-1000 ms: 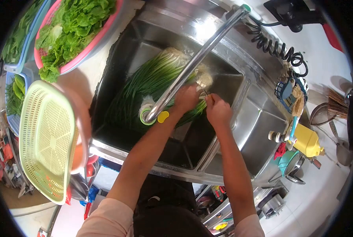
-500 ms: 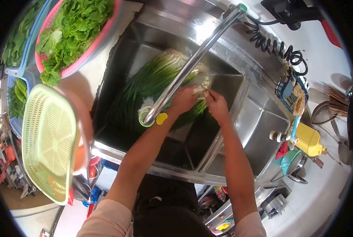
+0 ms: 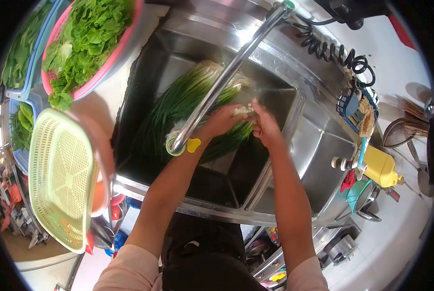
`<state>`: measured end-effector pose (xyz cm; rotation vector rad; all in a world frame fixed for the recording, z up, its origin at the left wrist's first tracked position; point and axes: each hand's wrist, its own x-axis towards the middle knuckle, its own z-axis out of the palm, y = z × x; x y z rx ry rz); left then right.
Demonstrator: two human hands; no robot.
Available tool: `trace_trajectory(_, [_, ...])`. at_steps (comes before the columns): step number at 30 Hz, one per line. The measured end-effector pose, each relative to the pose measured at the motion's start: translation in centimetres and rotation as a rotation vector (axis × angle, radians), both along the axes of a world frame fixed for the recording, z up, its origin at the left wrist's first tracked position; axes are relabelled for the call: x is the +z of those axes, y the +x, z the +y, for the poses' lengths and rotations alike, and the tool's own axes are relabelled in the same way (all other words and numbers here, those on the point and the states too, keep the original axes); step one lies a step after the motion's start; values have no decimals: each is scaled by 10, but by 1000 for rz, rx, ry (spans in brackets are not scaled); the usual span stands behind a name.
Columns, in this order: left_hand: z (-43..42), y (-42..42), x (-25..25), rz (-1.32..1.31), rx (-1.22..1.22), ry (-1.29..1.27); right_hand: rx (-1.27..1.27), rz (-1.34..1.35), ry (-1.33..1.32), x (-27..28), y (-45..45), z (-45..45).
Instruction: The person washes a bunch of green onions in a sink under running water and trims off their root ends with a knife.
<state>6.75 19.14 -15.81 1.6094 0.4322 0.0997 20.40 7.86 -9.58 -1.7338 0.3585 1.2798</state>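
A large pile of scallions (image 3: 175, 104) lies in the dark sink basin, green leaves to the left and pale root ends toward the back. My left hand (image 3: 222, 120) is closed around a small bunch, whose white ends (image 3: 242, 111) stick out toward the right. Right beside them, my right hand (image 3: 267, 127) has its fingers curled in at these ends, thumb raised; its fingertips are partly hidden. Green leaves of the held bunch hang below both hands. The long chrome faucet spout (image 3: 217, 87) crosses above the pile, close to my left forearm.
A second sink basin (image 3: 319, 160) adjoins on the right. At the left are a pale green plastic basket (image 3: 64, 179), a pink-rimmed basket (image 3: 138, 19) of lettuce (image 3: 88, 41) and blue crates (image 3: 30, 87) of greens. A yellow jug (image 3: 378, 167) and utensils stand at the right.
My right hand has turned, its thumb now lifted and its fingers curled under. Both hands remain close together at the white ends. The camera view has shifted slightly.
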Motion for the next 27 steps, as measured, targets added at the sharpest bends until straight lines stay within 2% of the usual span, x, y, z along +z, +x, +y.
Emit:
trace_trajectory(1, [-2,-2,5,10,-10,27,-18,59,52,-7,2,2])
trace_trajectory(5, [-2,-4,12,92,-32,37,85,-223,122,-19,-3,6])
trace_trajectory(7, [-10,-9,10,52,114,-22,127,-386,100,-12,-6,4])
trace_trajectory(8, [-12,-10,6,26,188,-48,116,-365,112,-6,-5,1])
trace_trajectory(11, [-6,-12,-7,-65,178,-94,83,-335,156,21,-8,-11])
trace_trajectory(14, [0,-13,-3,-62,119,-143,29,-346,212,45,-17,-19])
trace_trajectory(17, [2,-12,-9,-20,50,-314,-72,-340,247,65,-23,-33])
trace_trajectory(20, [0,-1,-18,58,73,-262,-177,-372,264,88,-24,-51])
trace_trajectory(23, [-8,18,-22,75,63,73,-285,-458,265,122,-25,-58])
trace_trajectory(26, [-19,27,-14,166,105,505,-218,-501,205,142,-33,-68])
trace_trajectory(27, [-22,25,-9,197,135,300,-184,-512,191,147,-37,-70])
